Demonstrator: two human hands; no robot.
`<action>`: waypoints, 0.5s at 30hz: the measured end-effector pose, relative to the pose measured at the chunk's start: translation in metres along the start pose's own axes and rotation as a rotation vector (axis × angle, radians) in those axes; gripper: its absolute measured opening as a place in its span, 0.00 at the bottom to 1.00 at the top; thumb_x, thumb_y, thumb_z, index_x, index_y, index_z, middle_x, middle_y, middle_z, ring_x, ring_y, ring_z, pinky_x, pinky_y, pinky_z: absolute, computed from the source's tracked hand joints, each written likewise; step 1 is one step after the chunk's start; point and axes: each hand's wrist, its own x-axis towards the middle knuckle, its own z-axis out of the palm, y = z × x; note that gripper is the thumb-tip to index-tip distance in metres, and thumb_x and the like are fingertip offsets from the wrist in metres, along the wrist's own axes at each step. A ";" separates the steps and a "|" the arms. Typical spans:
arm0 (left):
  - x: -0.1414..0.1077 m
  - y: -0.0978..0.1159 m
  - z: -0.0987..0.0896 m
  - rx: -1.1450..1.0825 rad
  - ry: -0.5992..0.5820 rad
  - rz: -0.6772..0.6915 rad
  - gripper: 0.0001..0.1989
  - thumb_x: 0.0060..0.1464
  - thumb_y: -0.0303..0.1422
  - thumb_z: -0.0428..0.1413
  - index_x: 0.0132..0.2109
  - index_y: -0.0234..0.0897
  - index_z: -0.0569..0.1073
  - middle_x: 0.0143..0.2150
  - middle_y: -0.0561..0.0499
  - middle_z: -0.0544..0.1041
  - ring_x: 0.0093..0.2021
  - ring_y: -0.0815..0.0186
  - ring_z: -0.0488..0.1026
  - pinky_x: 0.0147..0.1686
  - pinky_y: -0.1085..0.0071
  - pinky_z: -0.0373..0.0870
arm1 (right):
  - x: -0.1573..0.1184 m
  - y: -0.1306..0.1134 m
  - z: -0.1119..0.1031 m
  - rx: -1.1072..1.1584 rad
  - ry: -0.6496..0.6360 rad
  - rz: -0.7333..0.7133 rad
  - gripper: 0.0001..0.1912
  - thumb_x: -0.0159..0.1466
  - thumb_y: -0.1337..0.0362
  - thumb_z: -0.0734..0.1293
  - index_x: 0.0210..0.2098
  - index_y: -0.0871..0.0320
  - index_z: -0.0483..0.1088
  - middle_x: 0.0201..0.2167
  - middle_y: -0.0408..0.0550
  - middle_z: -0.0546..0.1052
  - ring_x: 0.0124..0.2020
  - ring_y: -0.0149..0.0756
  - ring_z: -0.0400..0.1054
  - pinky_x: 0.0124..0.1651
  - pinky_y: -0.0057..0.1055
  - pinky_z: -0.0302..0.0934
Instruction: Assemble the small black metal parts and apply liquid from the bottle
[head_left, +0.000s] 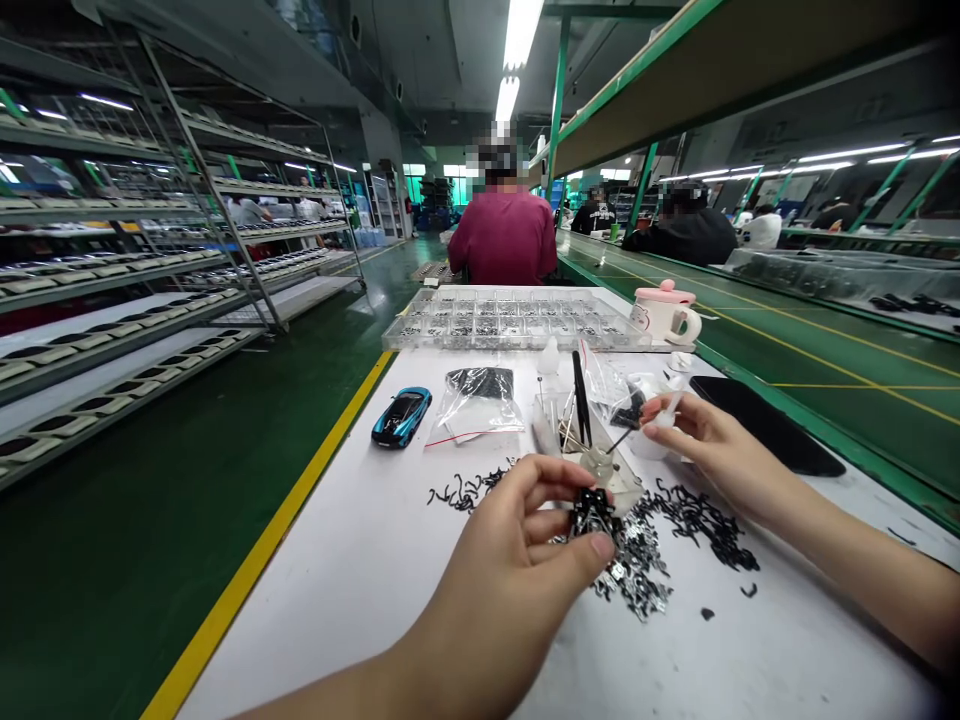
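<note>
Black clips (595, 515), apparently tangled, are pinched by the left hand (506, 580); the right hand (720, 460), farther off, pinches a small white piece (670, 410).

Pinched black parts (592, 512) (too small)

No readable text, labels or numbers (everything too small, blurred).

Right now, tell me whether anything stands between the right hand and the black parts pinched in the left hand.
Nothing visible stands in the straight line between the right hand and the black parts in the left hand. A small glass jar sits just beside that line.
</note>
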 end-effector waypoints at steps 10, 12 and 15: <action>0.002 0.004 -0.004 -0.067 0.035 0.056 0.13 0.51 0.27 0.63 0.43 0.36 0.70 0.46 0.46 0.72 0.47 0.58 0.71 0.48 0.63 0.67 | -0.030 -0.043 -0.009 0.029 0.317 -0.405 0.11 0.62 0.62 0.68 0.43 0.44 0.66 0.41 0.42 0.68 0.46 0.39 0.63 0.51 0.38 0.56; 0.007 0.006 -0.008 -0.107 0.099 0.090 0.13 0.51 0.26 0.62 0.44 0.35 0.70 0.45 0.46 0.72 0.46 0.60 0.72 0.47 0.65 0.69 | -0.050 -0.050 0.004 -0.089 0.187 -0.516 0.05 0.61 0.65 0.68 0.36 0.47 0.69 0.34 0.43 0.69 0.39 0.40 0.62 0.43 0.38 0.56; 0.014 0.010 -0.015 -0.151 0.197 0.145 0.14 0.55 0.27 0.59 0.48 0.35 0.69 0.49 0.46 0.70 0.45 0.65 0.72 0.48 0.70 0.70 | -0.073 -0.054 0.034 -0.451 -0.167 -0.784 0.05 0.65 0.68 0.64 0.37 0.52 0.70 0.29 0.44 0.72 0.35 0.41 0.61 0.39 0.39 0.53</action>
